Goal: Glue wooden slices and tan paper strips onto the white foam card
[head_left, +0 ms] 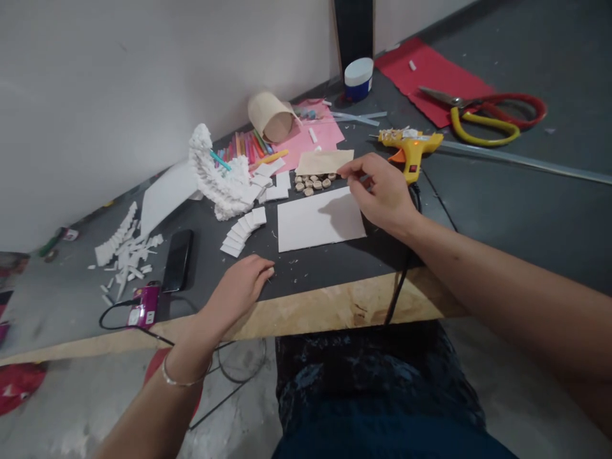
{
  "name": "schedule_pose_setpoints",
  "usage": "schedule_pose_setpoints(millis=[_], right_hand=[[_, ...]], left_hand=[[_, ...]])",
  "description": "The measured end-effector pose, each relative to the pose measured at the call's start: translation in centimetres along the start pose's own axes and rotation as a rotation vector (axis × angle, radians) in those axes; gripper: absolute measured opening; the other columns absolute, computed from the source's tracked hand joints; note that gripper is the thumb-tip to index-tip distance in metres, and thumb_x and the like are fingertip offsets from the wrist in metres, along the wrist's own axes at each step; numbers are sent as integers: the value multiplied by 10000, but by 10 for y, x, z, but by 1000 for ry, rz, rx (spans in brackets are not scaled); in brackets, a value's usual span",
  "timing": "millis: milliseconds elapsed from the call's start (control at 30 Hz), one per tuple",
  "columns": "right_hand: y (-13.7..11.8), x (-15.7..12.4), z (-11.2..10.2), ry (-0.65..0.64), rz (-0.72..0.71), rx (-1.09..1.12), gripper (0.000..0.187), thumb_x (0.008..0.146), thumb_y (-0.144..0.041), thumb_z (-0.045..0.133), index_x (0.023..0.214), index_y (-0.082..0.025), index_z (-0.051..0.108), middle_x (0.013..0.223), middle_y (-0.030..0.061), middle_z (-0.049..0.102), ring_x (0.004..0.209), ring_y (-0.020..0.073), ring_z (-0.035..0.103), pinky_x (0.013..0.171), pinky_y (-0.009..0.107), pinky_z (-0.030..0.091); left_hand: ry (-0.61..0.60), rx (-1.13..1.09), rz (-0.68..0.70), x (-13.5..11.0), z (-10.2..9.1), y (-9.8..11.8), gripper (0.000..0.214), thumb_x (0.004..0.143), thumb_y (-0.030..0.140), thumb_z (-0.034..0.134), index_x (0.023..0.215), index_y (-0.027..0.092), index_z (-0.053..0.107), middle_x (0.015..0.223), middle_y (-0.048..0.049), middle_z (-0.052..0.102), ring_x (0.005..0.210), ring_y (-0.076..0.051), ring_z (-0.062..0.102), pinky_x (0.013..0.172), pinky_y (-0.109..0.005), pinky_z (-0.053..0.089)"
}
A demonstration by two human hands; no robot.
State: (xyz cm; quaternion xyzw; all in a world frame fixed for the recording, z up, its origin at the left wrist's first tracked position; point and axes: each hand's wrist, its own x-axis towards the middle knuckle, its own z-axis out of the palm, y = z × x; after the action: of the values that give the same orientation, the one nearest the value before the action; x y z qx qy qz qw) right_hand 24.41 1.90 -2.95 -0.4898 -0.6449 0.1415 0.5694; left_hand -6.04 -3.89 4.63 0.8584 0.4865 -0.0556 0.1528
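Dark-topped work surface (306, 274) with a plywood edge. All positions below are relative to the white card (299, 223) lying near its front edge.

Beyond the card: pink sheet (318, 137), with a tan paper roll (270, 116) tipped on its side at the sheet's far edge. Further right and past the card: red sheet (425, 83) and big scissors (478, 129) with red and yellow handles. Left of the card: curved white foam sculpture (215, 178) and black phone (178, 260).

Right hand (380, 194) hovers over the card's right end, half open, fingers loosely extended, nothing visible in its hold. Just beyond those fingers: yellow glue gun (411, 150), not touching the hand. Tan paper piece (324, 162) sits just past the card's far edge, on top of the small wood slices (310, 183).

Left hand (236, 287) rests on the surface, front-left of the card, fingers loosely curled, empty, near a fanned row of white foam tiles (241, 231).
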Motion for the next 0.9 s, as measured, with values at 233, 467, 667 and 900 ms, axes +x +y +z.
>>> schedule_pose_setpoints(millis=[233, 467, 667, 900], right_hand=[[-2, -1, 1, -9, -15, -13, 197, 849, -119, 510, 935, -229, 650, 884, 49, 659, 790, 175, 603, 625, 300, 481], [-1, -1, 0, -29, 10, -17, 203, 848, -109, 512, 925, -237, 650, 876, 35, 661, 784, 162, 606, 607, 287, 468], [-2, -2, 0, -39, -1, -22, 187, 840, -112, 515, 921, -207, 655, 883, 26, 671, 780, 143, 604, 631, 273, 468], [-2, -1, 0, -23, 23, 7, 207, 831, -99, 508, 910, -221, 656, 868, 34, 666, 772, 161, 609, 630, 290, 486]], left_hand=[[80, -145, -72, -3, 5, -5, 187, 931, 293, 533, 954, 213, 700, 988, -39, 708, 917, -179, 656, 791, -287, 498], [213, -168, -85, -7, 16, 0, 160, 925, 271, 552, 918, 202, 697, 970, -36, 717, 926, -177, 659, 835, -292, 500], [357, -47, -92, -14, 34, 13, 178, 934, 218, 519, 966, 165, 686, 976, -77, 711, 939, -197, 652, 856, -320, 506], [288, -186, -235, -10, 22, 11, 166, 909, 292, 571, 933, 197, 705, 978, -38, 732, 908, -187, 670, 825, -306, 523]])
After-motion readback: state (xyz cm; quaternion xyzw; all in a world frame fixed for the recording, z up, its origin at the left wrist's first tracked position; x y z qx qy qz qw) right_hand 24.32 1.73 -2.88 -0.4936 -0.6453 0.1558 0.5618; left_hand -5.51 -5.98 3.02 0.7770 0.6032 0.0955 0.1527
